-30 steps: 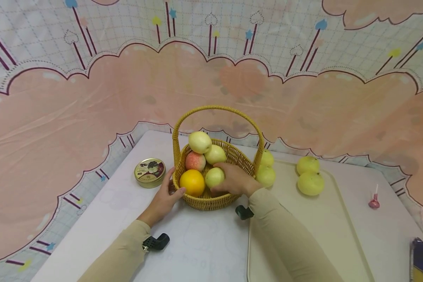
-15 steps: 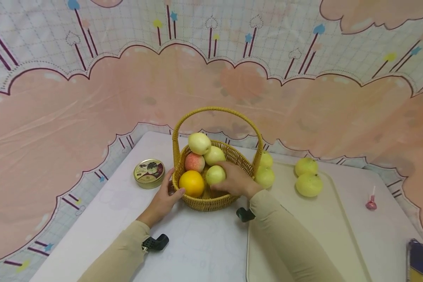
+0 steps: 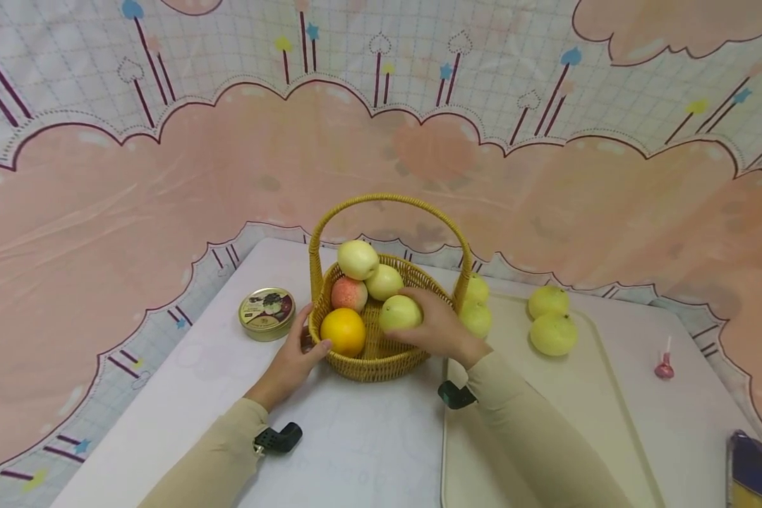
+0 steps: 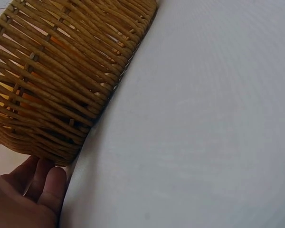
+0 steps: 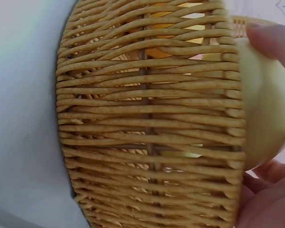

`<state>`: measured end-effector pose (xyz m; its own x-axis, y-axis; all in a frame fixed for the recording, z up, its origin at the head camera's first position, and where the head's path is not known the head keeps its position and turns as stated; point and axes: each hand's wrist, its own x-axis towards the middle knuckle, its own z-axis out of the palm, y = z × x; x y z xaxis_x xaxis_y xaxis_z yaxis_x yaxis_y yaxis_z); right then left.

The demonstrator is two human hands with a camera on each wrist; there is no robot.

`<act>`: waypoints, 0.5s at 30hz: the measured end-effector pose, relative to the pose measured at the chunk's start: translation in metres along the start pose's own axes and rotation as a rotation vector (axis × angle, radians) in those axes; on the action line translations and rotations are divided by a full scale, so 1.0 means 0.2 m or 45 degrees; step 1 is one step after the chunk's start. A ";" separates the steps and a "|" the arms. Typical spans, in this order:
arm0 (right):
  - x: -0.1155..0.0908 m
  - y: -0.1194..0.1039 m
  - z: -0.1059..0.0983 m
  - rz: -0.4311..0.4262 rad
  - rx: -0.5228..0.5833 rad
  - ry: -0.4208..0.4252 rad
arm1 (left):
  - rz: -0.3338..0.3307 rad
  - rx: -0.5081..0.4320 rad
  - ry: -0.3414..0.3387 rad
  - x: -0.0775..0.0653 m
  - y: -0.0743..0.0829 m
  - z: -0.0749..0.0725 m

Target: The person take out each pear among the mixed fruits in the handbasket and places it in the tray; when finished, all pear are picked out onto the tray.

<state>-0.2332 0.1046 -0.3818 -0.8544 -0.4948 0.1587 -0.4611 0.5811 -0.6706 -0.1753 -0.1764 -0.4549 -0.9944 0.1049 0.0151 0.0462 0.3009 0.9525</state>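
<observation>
Within the curl of your right hand (image 3: 443, 326), the green fruit (image 3: 398, 315) is pinched between thumb and fingers at the basket's (image 3: 377, 370) near right side, so a light, even grip should avoid knocking its neighbours. Across from it, your left hand (image 3: 294, 360) grips the basket, thumb just beside the orange (image 3: 343, 333); hold firmly there, lest the basket tip.

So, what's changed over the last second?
The right hand, already gripping a round pale-green fruit, has moved it rightward, apparently upward too, away from the round orange fruit. The left hand still holds the golden wicker basket; the orange fruit stays put inside.
</observation>
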 end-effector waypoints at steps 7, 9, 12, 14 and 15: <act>-0.09 -0.02 -0.06 -0.035 0.062 0.067 | -0.006 0.007 0.000 0.00 0.00 0.00; -0.11 -0.03 -0.08 -0.049 0.065 0.078 | -0.006 0.008 0.000 0.00 0.00 0.00; -0.16 -0.04 -0.11 -0.077 0.054 0.085 | -0.007 0.008 0.000 0.00 0.00 0.00; -0.18 -0.05 -0.12 -0.097 0.038 0.089 | -0.008 0.010 -0.001 0.00 0.00 0.00; -0.20 -0.05 -0.13 -0.105 0.029 0.088 | -0.009 0.011 -0.001 0.00 0.00 0.00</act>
<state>-0.2010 0.1361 -0.3627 -0.8286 -0.4941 0.2631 -0.5255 0.5248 -0.6697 -0.1762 -0.1758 -0.4545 -0.9946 0.1036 0.0083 0.0402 0.3101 0.9498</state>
